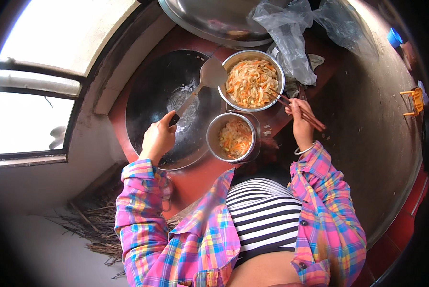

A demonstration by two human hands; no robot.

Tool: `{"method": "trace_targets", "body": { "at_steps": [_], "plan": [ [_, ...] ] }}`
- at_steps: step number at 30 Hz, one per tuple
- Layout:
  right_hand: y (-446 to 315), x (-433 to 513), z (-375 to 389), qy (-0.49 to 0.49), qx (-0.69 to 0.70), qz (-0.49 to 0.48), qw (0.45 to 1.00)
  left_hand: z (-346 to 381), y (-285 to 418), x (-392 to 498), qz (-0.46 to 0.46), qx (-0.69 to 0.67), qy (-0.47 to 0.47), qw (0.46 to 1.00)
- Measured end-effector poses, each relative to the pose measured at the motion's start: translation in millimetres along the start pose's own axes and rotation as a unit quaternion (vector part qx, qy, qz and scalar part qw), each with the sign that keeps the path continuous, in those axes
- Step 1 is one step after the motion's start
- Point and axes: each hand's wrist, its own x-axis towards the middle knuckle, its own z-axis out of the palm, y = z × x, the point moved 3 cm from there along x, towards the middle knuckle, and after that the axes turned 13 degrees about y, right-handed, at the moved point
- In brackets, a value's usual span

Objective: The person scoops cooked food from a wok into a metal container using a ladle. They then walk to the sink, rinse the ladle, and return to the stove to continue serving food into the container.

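My left hand [159,139] grips the dark handle of a metal wok ladle [213,73]. The ladle's round head overlaps the left rim of a large metal bowl [281,83] in the picture. Shredded cabbage and carrot [252,83] fill that bowl. Between the fingers of my right hand [300,120] is a pair of wooden chopsticks [309,117], their tips at the bowl's right side over the vegetables. Closer to me stands a metal pail [211,141] holding more shredded vegetables [236,138]. Under my left hand is a big dark wok [146,104] with wet, shiny residue at its bottom.
A large metal lid [221,21] lies behind the bowl, beside crumpled clear plastic bags [290,39]. Food scraps [267,130] dot the red stove top [189,186]. Dry sticks [99,219] are heaped at lower left, below a window [27,122].
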Motion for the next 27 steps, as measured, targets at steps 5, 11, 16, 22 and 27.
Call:
{"method": "trace_targets", "body": {
  "at_steps": [5, 11, 16, 22, 27],
  "plan": [
    [20, -6, 28, 0.027, -0.022, -0.077, 0.996, 15, 25, 9, 0.06, 0.023, -0.014, 0.998],
    [38, -1, 53, 0.042, -0.015, -0.021, 0.999, 16, 31, 11, 0.085, -0.012, -0.077, 0.993],
    [21, -9, 44, 0.071, -0.021, -0.055, 0.996, 12, 28, 25, 0.159, -0.004, -0.018, 0.987],
    [18, -19, 42, 0.131, -0.046, -0.07, 0.988, 29, 18, 42, 0.176, -0.01, -0.035, 0.984],
    [38, -8, 65, 0.138, -0.063, -0.069, 0.986, 40, 17, 33, 0.102, -0.196, -0.194, 0.956]
  ]
}}
